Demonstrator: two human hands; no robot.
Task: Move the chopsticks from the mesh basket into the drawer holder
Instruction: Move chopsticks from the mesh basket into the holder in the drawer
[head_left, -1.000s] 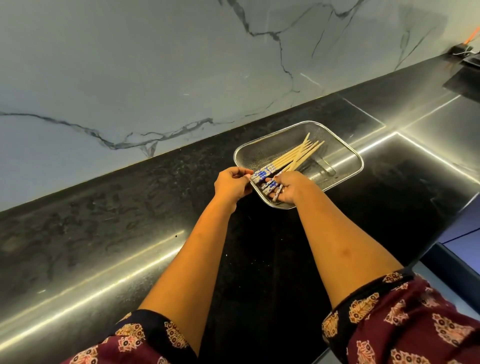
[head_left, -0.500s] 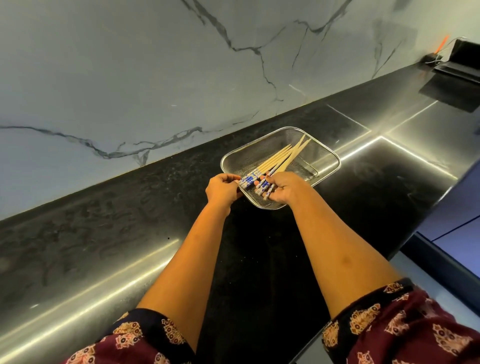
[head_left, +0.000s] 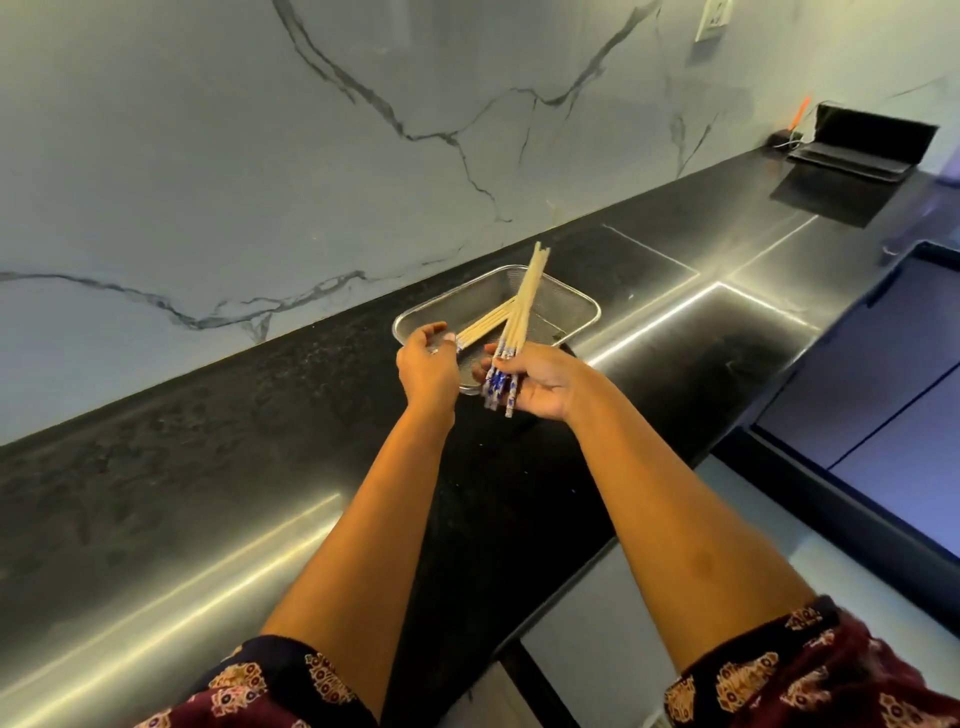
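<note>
hands (head_left: 427, 370) (head_left: 540, 387) each grip chopsticks (head_left: 525, 304) over the mesh basket (head_left: 563, 312)

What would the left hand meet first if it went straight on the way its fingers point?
Probably the loose chopsticks lying in the mesh basket; the left hand points at their near ends, though contact is unclear.

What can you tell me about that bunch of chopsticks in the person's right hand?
The bunch of chopsticks is several slim sticks, pale and wood-like along the shafts, with blue-and-white patterned thick ends. The exact count is hard to tell. The right hand grips them near the patterned ends, which stick out below its grip. The thin tips point up and away, above the mesh basket. They cross over a second group lying in the basket; whether they touch is unclear.
</note>
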